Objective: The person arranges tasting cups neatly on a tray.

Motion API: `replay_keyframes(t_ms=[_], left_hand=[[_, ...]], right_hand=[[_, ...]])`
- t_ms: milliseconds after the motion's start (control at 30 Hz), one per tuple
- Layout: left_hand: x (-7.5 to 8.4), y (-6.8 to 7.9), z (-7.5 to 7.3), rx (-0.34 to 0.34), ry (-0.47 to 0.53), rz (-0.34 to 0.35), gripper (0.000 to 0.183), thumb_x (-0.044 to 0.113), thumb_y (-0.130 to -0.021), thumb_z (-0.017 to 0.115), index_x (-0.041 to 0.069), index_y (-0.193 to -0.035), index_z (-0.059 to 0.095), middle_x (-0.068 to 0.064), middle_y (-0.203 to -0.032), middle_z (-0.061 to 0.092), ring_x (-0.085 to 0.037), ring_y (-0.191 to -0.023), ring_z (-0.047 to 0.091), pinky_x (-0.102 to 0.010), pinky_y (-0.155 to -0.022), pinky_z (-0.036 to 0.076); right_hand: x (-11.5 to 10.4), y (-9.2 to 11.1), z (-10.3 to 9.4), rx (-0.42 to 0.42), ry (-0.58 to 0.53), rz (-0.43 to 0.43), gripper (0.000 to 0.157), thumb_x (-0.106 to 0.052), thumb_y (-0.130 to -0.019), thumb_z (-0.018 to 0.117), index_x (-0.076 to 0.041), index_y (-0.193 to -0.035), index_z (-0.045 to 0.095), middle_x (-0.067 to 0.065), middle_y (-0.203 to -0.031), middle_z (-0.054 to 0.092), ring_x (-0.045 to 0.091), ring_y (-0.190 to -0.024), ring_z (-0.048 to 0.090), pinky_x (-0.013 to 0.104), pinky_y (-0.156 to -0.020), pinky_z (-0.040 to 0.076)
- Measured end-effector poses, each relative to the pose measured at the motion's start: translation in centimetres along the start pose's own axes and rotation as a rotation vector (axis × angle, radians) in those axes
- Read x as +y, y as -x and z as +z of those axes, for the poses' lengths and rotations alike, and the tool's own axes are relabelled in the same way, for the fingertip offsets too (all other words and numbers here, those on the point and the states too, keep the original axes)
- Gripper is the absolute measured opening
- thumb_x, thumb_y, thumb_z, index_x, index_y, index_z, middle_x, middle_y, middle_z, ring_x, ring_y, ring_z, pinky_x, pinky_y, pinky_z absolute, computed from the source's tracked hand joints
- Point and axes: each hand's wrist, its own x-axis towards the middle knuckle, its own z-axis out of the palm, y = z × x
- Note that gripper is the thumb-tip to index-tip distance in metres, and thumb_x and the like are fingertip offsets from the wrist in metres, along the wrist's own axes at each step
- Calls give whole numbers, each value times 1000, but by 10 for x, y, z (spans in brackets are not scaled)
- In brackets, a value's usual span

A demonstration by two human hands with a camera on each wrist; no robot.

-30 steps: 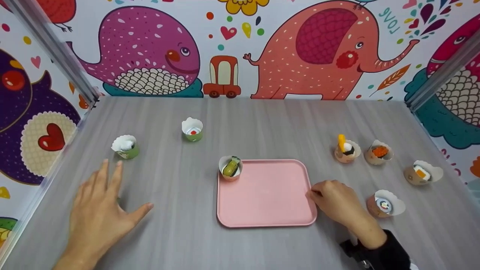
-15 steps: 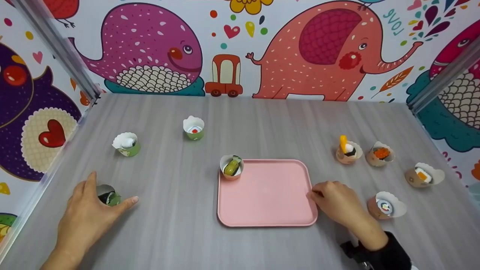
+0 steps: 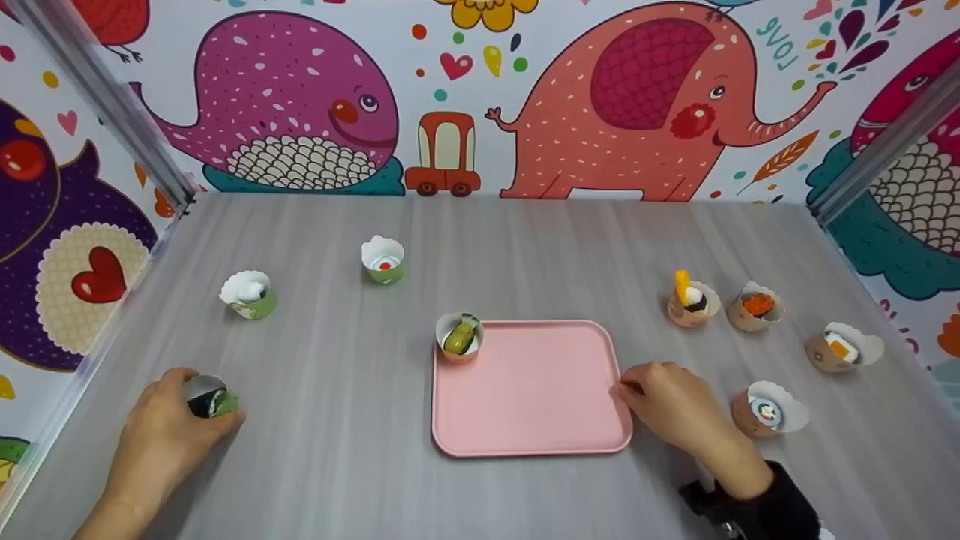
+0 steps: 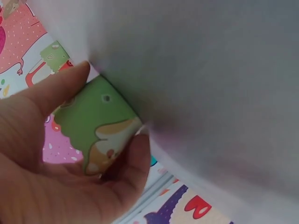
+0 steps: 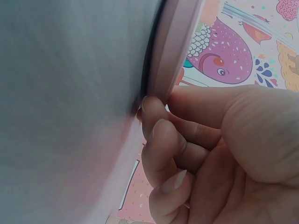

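At the left of the head view, my left hand (image 3: 161, 427) grips a green paper cup (image 3: 225, 403) with a dark and green filling, probably toy sushi. In the left wrist view, the thumb and fingers lie around the side of this green cup (image 4: 103, 121), which shows a printed animal; its inside is hidden there. My right hand (image 3: 679, 401) pinches the right rim of a pink tray (image 3: 532, 390). The right wrist view shows thumb and forefinger at the tray's edge (image 5: 173, 51). An orange paper cup with a green piece (image 3: 460, 337) stands on the tray's far left corner.
Two green cups stand at the back left, one with a white piece (image 3: 251, 294), one with a red dot (image 3: 384, 260). Several brown and orange cups, including one with orange roe (image 3: 757, 306), stand right of the tray. Printed walls (image 3: 450, 97) border the table.
My left hand has come down and back toward the left edge, and its spread fingers have closed around the green cup. The right hand stays on the tray's rim.
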Motion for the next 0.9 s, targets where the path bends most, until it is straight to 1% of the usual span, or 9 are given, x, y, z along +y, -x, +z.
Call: replay_keyframes(t_ms=[100,200,333,500,633,733,900], left_hand=[[0,-1,0,-13,1,-1,85,22,-82,88,-22,-136,38,-47,-122,48,-62,-112,53,-72,-91,47],[0,-2,0,-9,5,4,83,20,-82,87,-22,-135,39,-47,-123,48,-61,-113,52,-72,-92,46],[3,-1,1,19,26,-8,84,19,-81,86,-21,-137,38,-47,-126,48,-59,-113,52,-71,-92,45],[13,5,2,65,62,-37,87,19,-81,84,-20,-140,33,-46,-129,47,-57,-113,52,-69,-93,46],[20,10,4,146,86,7,78,15,-79,85,-17,-134,40,-41,-125,52,-54,-112,54,-68,-94,45],[26,14,5,197,103,42,75,13,-79,85,-16,-134,43,-39,-127,53,-54,-115,53,-68,-96,43],[40,16,5,222,129,66,79,11,-80,84,-14,-142,42,-38,-136,47,-55,-123,47,-69,-101,38]], right_hand=[[0,0,0,-8,-6,10,10,-13,-96,75,-12,-86,77,-7,-71,64,10,-62,51,34,-58,42],[1,1,0,-15,-16,13,9,-13,-96,75,-12,-88,78,-7,-74,66,10,-63,52,35,-59,44],[0,0,0,-26,-25,17,8,-12,-96,75,-12,-88,78,-7,-74,66,10,-64,52,34,-60,44],[0,0,0,-21,-19,13,8,-13,-96,76,-12,-88,78,-7,-74,66,10,-64,52,34,-60,44],[0,1,1,-7,-11,4,15,-13,-96,75,-15,-81,74,-8,-67,58,10,-61,48,32,-57,40],[0,1,0,2,-5,1,18,-13,-97,75,-16,-79,72,-8,-64,53,11,-59,46,32,-55,37],[-1,0,0,-1,-5,3,15,-14,-97,74,-14,-82,74,-8,-66,56,11,-60,47,32,-56,38]])
